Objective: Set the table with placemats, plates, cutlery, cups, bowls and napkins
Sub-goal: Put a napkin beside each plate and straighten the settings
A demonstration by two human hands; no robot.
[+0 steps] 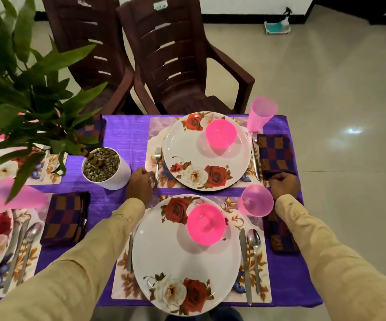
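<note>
Two floral placemats lie on the purple cloth, each with a rose plate and a pink bowl. The far plate (207, 150) carries a bowl (221, 133); a fork (157, 163) lies to its left, a knife (255, 158) to its right, with a pink cup (260, 117) and a checked napkin (276, 155) beyond. My left hand (140, 185) pinches the far placemat's (151, 140) near-left edge beside the fork. My right hand (283, 185) grips the napkin's near end. The near plate (184, 254) has a bowl (206, 223), knife (244, 265), spoon (254, 249) and cup (255, 200).
A potted plant (105, 167) in a white pot stands left of the far setting, its leaves hanging over the left side. Another setting with a checked napkin (65, 218) sits at the left. Two brown plastic chairs (180, 56) stand behind the table. Tiled floor lies to the right.
</note>
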